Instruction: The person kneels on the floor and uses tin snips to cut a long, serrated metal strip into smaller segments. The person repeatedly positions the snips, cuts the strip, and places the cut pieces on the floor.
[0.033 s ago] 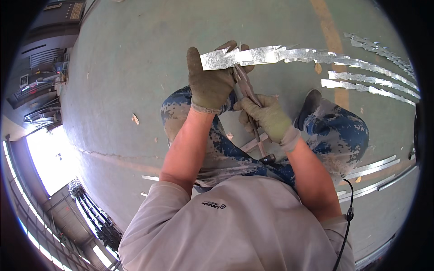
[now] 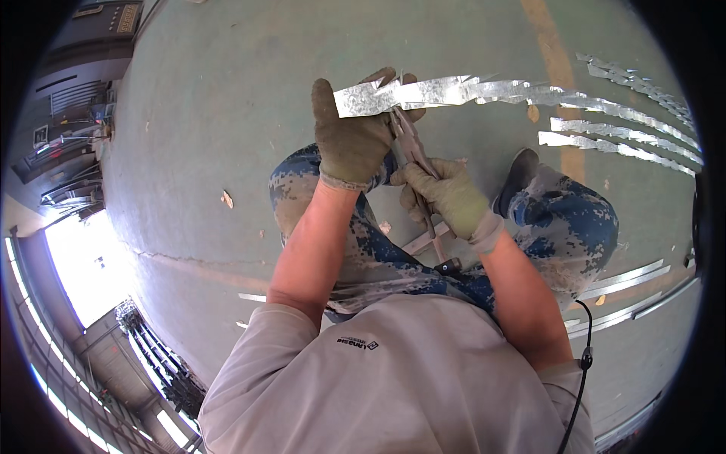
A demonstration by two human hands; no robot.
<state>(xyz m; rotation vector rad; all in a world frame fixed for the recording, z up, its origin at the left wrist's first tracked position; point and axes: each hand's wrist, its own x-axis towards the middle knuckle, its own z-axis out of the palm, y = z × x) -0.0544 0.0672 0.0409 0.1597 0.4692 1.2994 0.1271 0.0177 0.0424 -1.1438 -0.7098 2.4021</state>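
My left hand (image 2: 353,144), in a dirty work glove, holds the near end of a long shiny metal strip (image 2: 439,91). Its thumb stands apart to the left, while the fingers reach under the strip and partly show beyond its far edge. Along the strip run angled notches and bent-up tabs. My right hand (image 2: 450,198), also gloved, is closed around the handles of tin snips (image 2: 406,138). The jaws of the snips meet the strip's lower edge beside my left palm; how far they are parted is hard to see.
Notched strips (image 2: 620,138) lie on the floor at the right, with others (image 2: 639,82) farther off. Plain metal strips (image 2: 620,281) lie at the lower right. Between my legs is a low brown frame (image 2: 429,240). A black cable (image 2: 584,378) hangs by my right side.
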